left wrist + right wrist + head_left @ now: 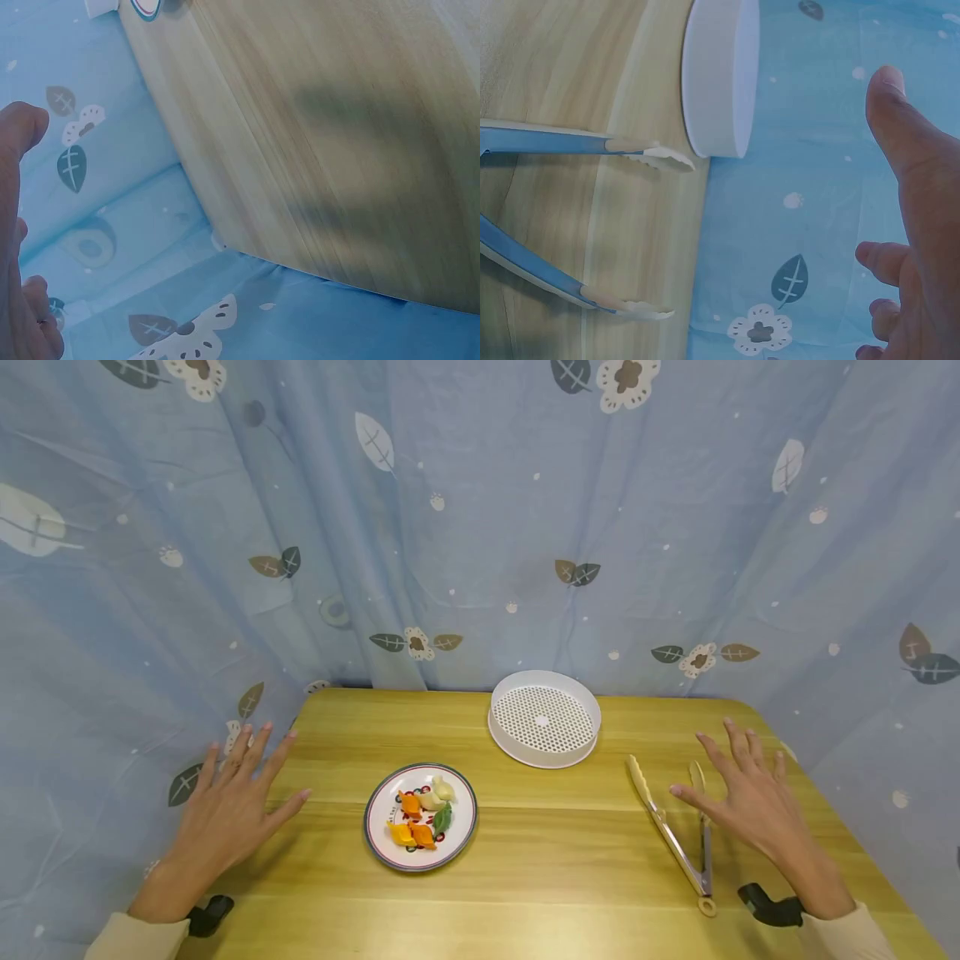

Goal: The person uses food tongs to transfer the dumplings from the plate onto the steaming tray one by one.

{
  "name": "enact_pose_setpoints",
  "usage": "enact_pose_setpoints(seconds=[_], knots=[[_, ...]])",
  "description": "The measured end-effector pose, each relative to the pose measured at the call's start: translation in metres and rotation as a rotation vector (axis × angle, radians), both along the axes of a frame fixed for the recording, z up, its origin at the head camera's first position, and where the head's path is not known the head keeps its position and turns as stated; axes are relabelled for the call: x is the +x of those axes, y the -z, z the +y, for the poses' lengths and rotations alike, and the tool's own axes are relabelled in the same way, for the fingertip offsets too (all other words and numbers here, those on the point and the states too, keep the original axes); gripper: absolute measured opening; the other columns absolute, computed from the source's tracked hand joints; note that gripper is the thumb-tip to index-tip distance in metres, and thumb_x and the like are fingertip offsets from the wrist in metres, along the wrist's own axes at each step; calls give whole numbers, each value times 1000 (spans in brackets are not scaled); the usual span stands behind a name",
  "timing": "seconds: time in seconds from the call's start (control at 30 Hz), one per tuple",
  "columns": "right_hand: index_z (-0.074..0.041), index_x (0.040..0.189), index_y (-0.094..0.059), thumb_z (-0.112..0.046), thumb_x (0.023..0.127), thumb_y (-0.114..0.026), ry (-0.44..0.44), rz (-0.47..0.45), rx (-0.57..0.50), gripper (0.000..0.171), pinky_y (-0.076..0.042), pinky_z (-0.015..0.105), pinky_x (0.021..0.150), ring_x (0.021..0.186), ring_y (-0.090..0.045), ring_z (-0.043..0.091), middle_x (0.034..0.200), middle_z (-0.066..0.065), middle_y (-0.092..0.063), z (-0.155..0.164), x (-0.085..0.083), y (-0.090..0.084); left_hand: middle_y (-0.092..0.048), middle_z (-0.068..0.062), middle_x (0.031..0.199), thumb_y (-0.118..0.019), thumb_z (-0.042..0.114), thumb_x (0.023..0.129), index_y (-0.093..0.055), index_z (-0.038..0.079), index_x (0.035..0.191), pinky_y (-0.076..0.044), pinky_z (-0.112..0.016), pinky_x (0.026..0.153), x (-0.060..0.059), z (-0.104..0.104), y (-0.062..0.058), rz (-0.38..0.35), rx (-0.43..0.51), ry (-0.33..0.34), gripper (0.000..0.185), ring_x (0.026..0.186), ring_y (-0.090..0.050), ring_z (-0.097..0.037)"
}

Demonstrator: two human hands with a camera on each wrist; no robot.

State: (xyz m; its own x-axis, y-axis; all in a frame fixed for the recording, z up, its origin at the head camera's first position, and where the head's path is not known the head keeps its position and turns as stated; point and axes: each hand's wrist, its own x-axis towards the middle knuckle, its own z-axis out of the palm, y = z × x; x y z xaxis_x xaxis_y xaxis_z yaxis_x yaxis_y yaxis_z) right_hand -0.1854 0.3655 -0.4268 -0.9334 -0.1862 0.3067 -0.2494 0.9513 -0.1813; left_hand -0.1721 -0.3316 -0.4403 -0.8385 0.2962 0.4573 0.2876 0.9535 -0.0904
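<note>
Both bare hands hover over the table's sides, holding nothing, fingers spread. My left hand [228, 810] is at the left edge, left of a white plate [459, 793] with a dark rim. Small dumpling-shaped pieces lie on the plate: orange [422, 836], yellow [402, 834], cream [443, 788] and green [442, 818]. My right hand [757, 810] is nearest a pair of tongs [673, 843], overlapping one arm in the head view. The tongs lie spread, pale scalloped tips pointing away. In the right wrist view the tongs [547, 141] lie beside the thumb's side.
A round white steamer basket [543, 756] with a perforated base stands at the table's back edge, between plate and tongs. The wooden table [525, 868] meets a blue patterned curtain [480, 527] at the back and sides.
</note>
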Motion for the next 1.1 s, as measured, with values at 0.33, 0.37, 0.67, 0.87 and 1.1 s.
enact_pose_setpoints(seconds=[0.33,0.37,0.67,0.87,1.1], knots=[[-8,163,-27,-61,96,-62,39,-73,-30,92,-23,83,98,141,-19,65,161,34,-22,-6,-1,-1,-23,-20,166,-68,59,92,-18,22,166,-17,-69,115,1,3,3,5,4,12,97,150,-24,-46],[-7,161,-31,-62,97,-61,52,-86,-35,89,-30,82,93,137,-26,66,157,37,-29,-8,0,-2,-26,-22,165,-67,59,92,-19,21,166,-20,-70,113,1,3,4,0,12,15,96,148,-28,-48],[-2,103,-77,-56,101,-60,99,-80,-113,57,-48,52,59,80,-63,42,112,28,-69,-13,6,14,-59,-30,135,-76,39,92,-56,-1,141,-44,-67,94,2,20,24,-49,168,47,66,119,-57,-52],[1,110,-72,-59,100,-58,142,-163,-133,63,-49,59,73,92,-62,46,112,31,-64,-12,12,31,-69,-23,119,-76,32,95,-65,0,131,-51,-60,85,3,35,33,-152,311,55,50,104,-67,-44],[9,134,-56,-65,96,-60,179,-201,-147,83,-47,50,63,85,-57,41,110,36,-56,-9,20,52,-70,-11,112,-68,39,101,-62,3,135,-54,-46,71,1,44,41,-368,457,-10,50,89,-67,-24]])
